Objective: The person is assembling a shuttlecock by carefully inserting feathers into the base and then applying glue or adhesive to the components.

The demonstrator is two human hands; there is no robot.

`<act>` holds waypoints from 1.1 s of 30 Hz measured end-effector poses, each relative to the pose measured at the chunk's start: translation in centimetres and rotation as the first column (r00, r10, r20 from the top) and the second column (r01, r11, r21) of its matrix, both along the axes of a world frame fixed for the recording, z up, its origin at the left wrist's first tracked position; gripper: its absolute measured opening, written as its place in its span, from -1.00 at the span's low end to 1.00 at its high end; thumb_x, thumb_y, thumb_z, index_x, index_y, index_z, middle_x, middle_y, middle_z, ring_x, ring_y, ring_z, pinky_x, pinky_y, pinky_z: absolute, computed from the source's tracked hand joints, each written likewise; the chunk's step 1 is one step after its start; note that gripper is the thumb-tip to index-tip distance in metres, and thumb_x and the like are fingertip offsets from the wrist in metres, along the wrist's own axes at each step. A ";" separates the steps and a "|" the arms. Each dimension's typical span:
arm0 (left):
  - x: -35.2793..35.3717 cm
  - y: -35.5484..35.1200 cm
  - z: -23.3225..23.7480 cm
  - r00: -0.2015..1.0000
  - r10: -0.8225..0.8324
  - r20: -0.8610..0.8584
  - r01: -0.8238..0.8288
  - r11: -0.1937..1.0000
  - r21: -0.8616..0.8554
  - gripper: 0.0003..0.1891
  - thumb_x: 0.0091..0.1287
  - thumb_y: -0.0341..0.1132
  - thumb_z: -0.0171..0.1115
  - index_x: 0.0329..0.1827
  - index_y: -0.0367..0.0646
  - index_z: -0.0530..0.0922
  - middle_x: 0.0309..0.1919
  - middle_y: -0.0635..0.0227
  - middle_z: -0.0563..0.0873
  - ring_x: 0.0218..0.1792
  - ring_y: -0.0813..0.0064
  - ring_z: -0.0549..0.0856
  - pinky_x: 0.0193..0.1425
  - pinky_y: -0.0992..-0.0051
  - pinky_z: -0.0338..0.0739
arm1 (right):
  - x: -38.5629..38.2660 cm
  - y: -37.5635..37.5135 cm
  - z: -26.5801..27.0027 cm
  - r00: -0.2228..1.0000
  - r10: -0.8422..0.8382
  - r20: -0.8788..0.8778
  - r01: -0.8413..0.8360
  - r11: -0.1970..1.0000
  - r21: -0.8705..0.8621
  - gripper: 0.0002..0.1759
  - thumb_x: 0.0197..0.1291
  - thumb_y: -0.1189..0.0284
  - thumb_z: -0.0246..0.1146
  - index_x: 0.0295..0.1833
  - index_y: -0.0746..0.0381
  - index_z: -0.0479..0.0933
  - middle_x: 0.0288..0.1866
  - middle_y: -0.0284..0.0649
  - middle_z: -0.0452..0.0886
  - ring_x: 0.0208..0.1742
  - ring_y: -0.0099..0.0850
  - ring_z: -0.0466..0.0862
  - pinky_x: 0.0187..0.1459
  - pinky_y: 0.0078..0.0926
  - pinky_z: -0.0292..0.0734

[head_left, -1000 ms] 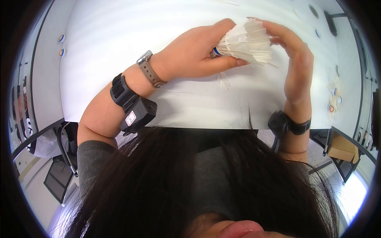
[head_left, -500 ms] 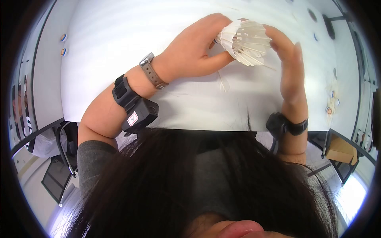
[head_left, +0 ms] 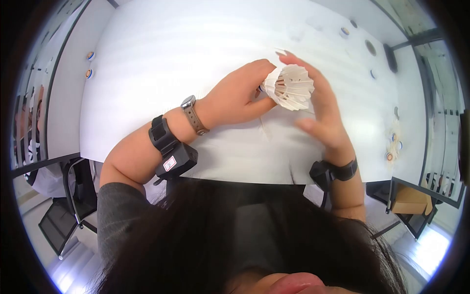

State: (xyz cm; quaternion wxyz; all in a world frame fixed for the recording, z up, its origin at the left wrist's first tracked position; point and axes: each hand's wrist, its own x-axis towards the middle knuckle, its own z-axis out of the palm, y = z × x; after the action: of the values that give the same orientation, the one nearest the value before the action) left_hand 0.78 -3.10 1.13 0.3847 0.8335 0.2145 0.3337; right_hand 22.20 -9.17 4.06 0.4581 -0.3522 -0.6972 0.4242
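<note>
A white feather shuttlecock (head_left: 296,87) is held over the white table, its flared feather skirt facing right. My left hand (head_left: 240,95) grips it near the base, which shows only as a small dark edge beside the fingers. Around the skirt's right side curves my right hand (head_left: 325,110), thumb and fingers spread apart, with a thin white sliver by its fingertips. A loose feather piece (head_left: 265,128) lies on the table below my left hand.
Small round shuttlecock bases (head_left: 89,73) sit at the table's left edge. Scattered feather scraps and more round bases (head_left: 389,156) lie at the right edge. Another round base (head_left: 344,32) is at the far right. A cardboard box (head_left: 410,200) stands below, right of the table (head_left: 161,59).
My right hand has opened, its thumb moving apart from the fingers. The shuttlecock and both hands appear lower in view, and the whole view has shifted with the head.
</note>
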 end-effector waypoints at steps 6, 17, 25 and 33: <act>0.2 0.4 -0.6 0.989 -0.124 0.080 0.114 0.986 0.120 -0.62 0.21 -0.32 0.30 0.09 -0.19 0.55 -0.01 0.13 0.60 0.04 0.09 0.56 0.16 0.24 0.47 | -1.8 -0.2 -0.1 0.937 -0.135 0.321 0.058 0.970 0.238 -0.07 -0.13 0.46 0.58 0.46 0.14 0.40 0.51 -0.13 0.40 0.61 -0.04 0.23 0.53 -0.06 0.19; 0.1 0.0 0.1 0.960 -0.247 0.132 0.241 0.969 0.057 -0.59 0.13 -0.19 0.40 -0.01 -0.19 0.61 -0.02 0.14 0.68 0.01 0.03 0.61 0.15 0.17 0.50 | -3.5 -0.8 -0.6 0.953 -0.123 0.275 0.026 0.944 0.329 -0.31 -0.17 0.41 0.58 0.21 0.08 0.62 0.43 -0.14 0.49 0.53 0.04 0.34 0.44 -0.05 0.31; 0.1 0.5 -0.7 0.988 -0.157 -0.010 0.158 0.986 0.063 -0.59 0.15 -0.25 0.45 0.04 -0.16 0.60 -0.01 0.17 0.68 0.04 0.06 0.62 0.17 0.18 0.51 | -3.5 -0.9 -0.9 0.961 -0.233 0.148 0.167 0.917 0.362 -0.22 -0.21 0.30 0.68 0.23 0.09 0.56 0.39 -0.09 0.47 0.49 0.07 0.36 0.46 0.03 0.30; -0.1 0.4 -0.5 0.984 -0.145 -0.102 0.155 0.983 0.101 -0.45 0.19 -0.31 0.45 0.27 -0.10 0.52 0.22 0.17 0.60 0.23 0.07 0.56 0.36 0.20 0.45 | -3.5 0.0 -2.0 0.968 -0.180 0.174 0.106 0.924 0.368 -0.35 -0.13 0.49 0.61 0.14 0.16 0.52 0.21 -0.14 0.56 0.45 -0.04 0.44 0.48 0.04 0.32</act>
State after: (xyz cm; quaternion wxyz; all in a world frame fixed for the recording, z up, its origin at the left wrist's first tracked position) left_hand 0.72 -2.72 0.65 0.3524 0.8818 0.1504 0.2751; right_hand 18.72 -9.16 2.09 0.4699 -0.3555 -0.7780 0.2179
